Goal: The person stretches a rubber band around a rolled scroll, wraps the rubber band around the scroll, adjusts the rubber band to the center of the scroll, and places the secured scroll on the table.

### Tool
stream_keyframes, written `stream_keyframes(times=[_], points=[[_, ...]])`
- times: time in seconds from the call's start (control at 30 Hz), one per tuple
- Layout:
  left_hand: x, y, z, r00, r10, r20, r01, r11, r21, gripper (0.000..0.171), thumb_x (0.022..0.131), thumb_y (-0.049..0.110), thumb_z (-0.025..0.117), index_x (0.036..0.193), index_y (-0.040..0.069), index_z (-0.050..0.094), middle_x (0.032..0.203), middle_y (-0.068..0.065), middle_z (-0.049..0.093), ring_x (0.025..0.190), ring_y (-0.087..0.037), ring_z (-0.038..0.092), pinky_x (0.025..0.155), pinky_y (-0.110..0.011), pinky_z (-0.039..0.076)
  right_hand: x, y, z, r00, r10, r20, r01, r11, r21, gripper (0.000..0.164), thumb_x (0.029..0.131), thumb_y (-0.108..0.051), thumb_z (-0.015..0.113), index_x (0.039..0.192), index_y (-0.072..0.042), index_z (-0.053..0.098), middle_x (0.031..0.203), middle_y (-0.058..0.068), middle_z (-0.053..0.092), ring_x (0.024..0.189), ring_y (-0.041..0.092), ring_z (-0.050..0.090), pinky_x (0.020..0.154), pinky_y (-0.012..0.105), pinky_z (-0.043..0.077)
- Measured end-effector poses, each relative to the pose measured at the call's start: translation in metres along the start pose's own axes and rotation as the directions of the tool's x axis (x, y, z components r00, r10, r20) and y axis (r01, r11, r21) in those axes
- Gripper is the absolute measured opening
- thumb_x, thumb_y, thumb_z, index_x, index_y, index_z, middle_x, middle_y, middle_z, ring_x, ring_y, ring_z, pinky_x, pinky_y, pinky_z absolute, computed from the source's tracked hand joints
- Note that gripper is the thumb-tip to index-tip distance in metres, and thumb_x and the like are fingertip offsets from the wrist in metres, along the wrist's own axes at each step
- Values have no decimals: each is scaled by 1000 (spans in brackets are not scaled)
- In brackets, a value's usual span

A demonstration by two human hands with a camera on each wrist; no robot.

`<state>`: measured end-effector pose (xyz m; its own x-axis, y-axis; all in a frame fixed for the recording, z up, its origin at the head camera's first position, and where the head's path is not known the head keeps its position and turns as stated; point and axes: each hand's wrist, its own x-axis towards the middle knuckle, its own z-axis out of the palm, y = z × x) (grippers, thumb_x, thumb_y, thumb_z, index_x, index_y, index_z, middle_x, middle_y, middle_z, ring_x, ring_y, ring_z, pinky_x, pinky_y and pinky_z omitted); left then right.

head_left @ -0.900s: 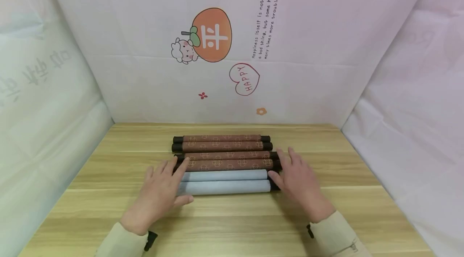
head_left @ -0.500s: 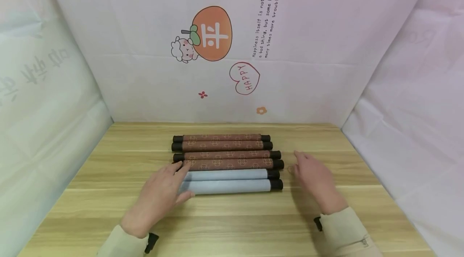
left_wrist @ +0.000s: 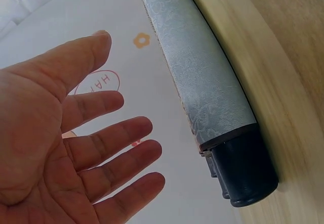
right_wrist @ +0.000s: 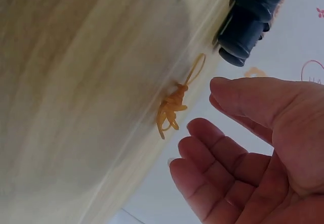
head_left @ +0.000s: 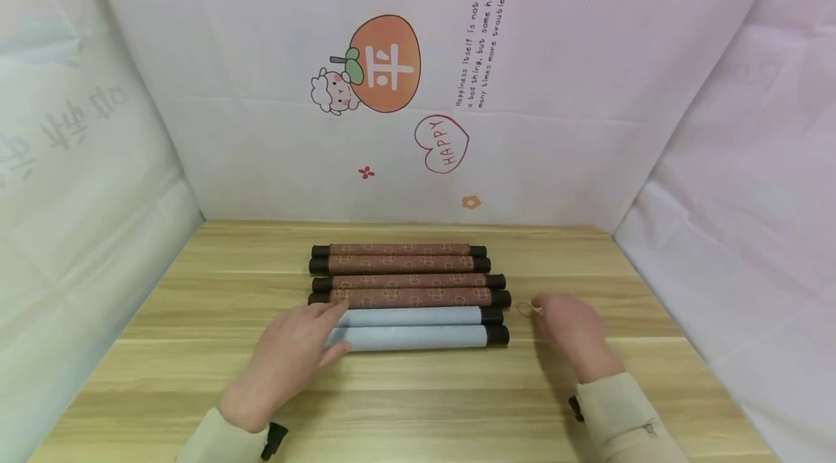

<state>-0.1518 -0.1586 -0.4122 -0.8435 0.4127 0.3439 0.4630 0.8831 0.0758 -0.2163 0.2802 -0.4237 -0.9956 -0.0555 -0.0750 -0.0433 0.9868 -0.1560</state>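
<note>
A pair of pale blue scroll rolls [head_left: 418,337] with black end knobs lies crosswise on the table. My left hand [head_left: 287,354] is over their left end, its fingers straight and spread beside the patterned surface in the left wrist view. My right hand [head_left: 575,332] is low over the table, to the right of the black knobs. In the right wrist view its loosely bent fingers and thumb are close to a tangle of yellowish-brown rubber bands [right_wrist: 173,102] on the wood. One thin loop sticks out of the tangle. In the head view my right hand hides most of it.
Behind the blue rolls lie brown rolls [head_left: 418,297] with gold flower patterns and a farther brown pair [head_left: 405,264], all black-ended. White printed cloth [head_left: 555,85] hangs at the back and both sides of the wooden table [head_left: 418,412].
My right hand has moved off the rolls' right ends, rightward to the rubber bands, and its fingers have bent. My left hand has drawn slightly toward me. The rolls stay in place.
</note>
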Motion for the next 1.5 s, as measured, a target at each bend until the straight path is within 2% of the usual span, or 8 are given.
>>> stream_keyframes(times=[0.3,0.43,0.7,0.93,1.17,1.33,1.5], points=[[-2,2,4,1000,2,29,-2,1000,13,59,90,42,79,135,6,68,118,-12,74,101,-31,72,85,-50,60,8,-3,7,999,-8,36,8,1000,-1,20,100,-18,62,112,-8,73,101,13,75,81,27,67,65,46,56],[-3,4,5,999,-2,38,2,1000,4,58,90,43,79,135,7,68,118,-12,75,101,-31,72,85,-50,60,11,-3,10,998,8,64,-8,1000,-11,17,98,-18,65,109,-8,72,93,10,71,77,25,63,62,43,55],[-4,6,5,999,1,41,0,1000,-17,57,91,42,79,135,7,68,118,-13,75,101,-32,73,84,-50,60,14,-5,11,995,37,89,-34,999,-37,13,99,-19,64,102,-8,69,86,9,66,76,26,61,65,47,55],[-4,9,5,999,-1,46,2,1000,-31,55,92,42,78,134,8,69,120,-11,75,105,-32,72,84,-50,61,17,-6,14,996,30,80,-25,998,-58,22,103,-26,60,92,-8,67,81,9,63,73,26,59,64,47,54],[-5,10,5,998,-6,57,8,999,-39,56,90,42,80,133,8,69,120,-11,75,103,-32,73,83,-48,61,19,-7,16,997,17,72,-11,997,-73,29,106,-27,56,87,-8,65,88,15,68,77,31,65,70,54,58],[-4,10,5,998,-12,63,15,999,-38,57,91,43,79,135,8,68,121,-12,74,105,-32,72,84,-49,60,18,-9,17,997,11,82,-6,998,-63,27,106,-15,51,83,-8,63,86,15,66,74,30,63,65,49,58],[-5,10,4,997,-15,72,17,999,-30,61,91,44,78,138,8,66,123,-13,74,105,-33,72,84,-49,60,17,-9,16,999,-9,52,12,998,-55,17,102,-5,49,94,0,63,88,19,63,78,33,62,68,51,59]])
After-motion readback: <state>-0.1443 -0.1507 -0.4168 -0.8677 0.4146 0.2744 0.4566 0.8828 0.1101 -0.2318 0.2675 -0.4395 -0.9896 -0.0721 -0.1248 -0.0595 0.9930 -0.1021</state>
